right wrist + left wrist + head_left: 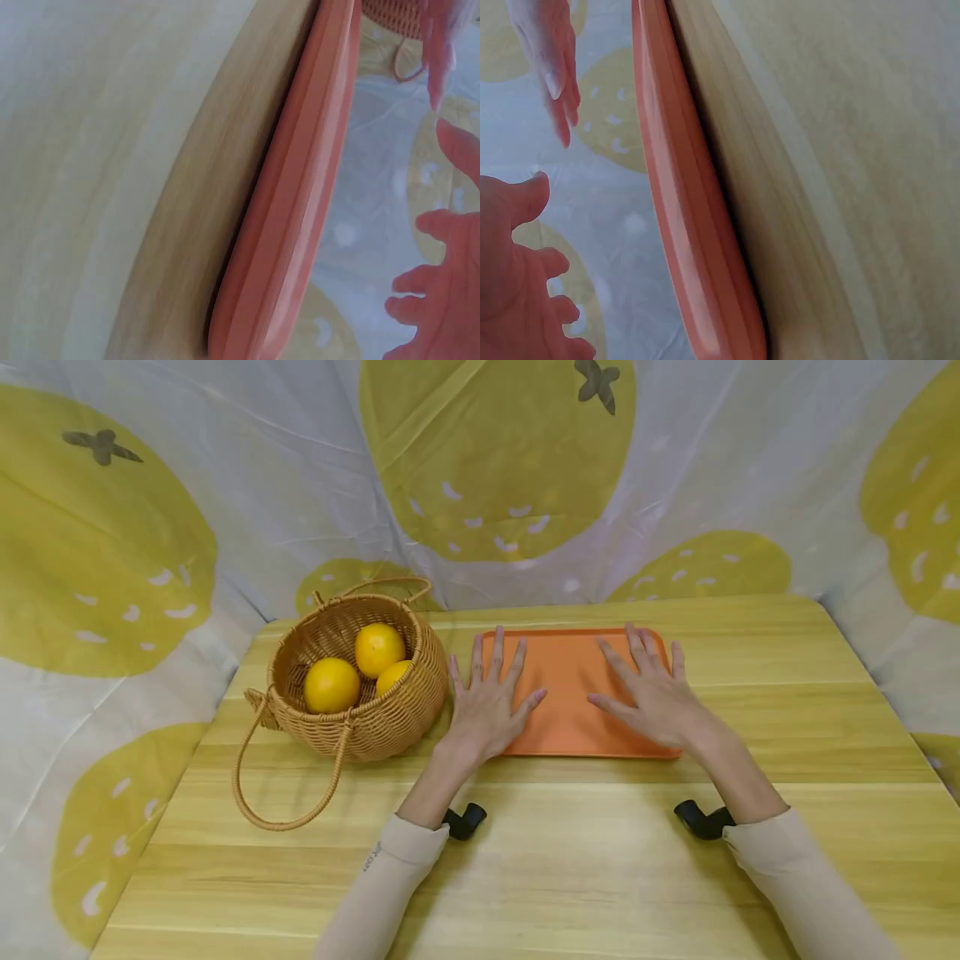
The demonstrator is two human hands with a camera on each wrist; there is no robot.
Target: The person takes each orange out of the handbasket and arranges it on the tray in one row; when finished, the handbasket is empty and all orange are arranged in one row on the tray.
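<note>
An orange rectangular tray (pixel 566 693) lies flat on the table. Above its left end, my left hand (pixel 489 708) is held palm down with spread, straight fingers. On the opposite end my right hand (pixel 651 697) is spread the same way, thumb pointing inward. Both wrist views show the tray's side wall (pixel 694 247) with a gap of air between it and the fingers, so the hands hover over the tray and hold nothing. To the left of my left hand stands a wicker basket (pixel 375 735), with yellow-orange round fruits (pixel 332 685) inside.
The basket's front handle (pixel 281 824) droops onto the wooden table (pixel 570 860), and its other handle (pixel 386 581) stands at the back. A white cloth with yellow fruit prints (pixel 495 460) hangs behind and along the sides. Black wrist-mounted pieces (pixel 468 821) jut inward below both hands.
</note>
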